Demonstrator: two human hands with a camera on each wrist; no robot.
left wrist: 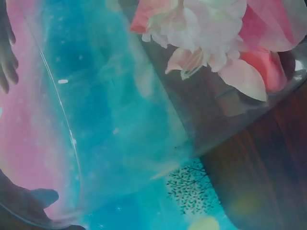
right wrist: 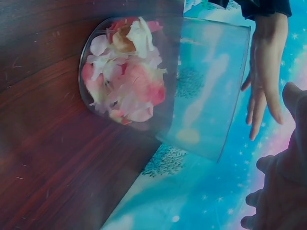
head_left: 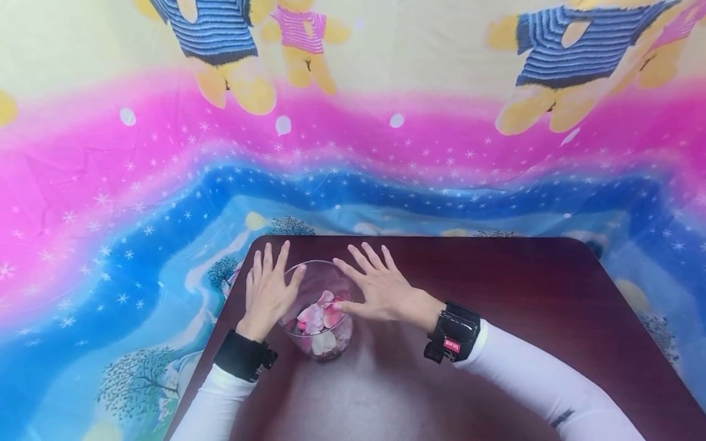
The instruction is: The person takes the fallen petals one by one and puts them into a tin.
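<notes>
Glass vase (head_left: 320,309) stands upright near the far left corner of the dark table (head_left: 496,343), pink and white petals (head_left: 318,321) heaped in its bottom. Left hand (head_left: 268,293) and right hand (head_left: 380,289) flank it, fingers straight and spread, palms at the rim, nothing gripped; whether the palms touch glass, cannot tell. Best handling, as I judge: press evenly from both sides, low on the wall, keeping it plumb.

One glass jar (head_left: 318,288); two hands (head_left: 268,293)
</notes>
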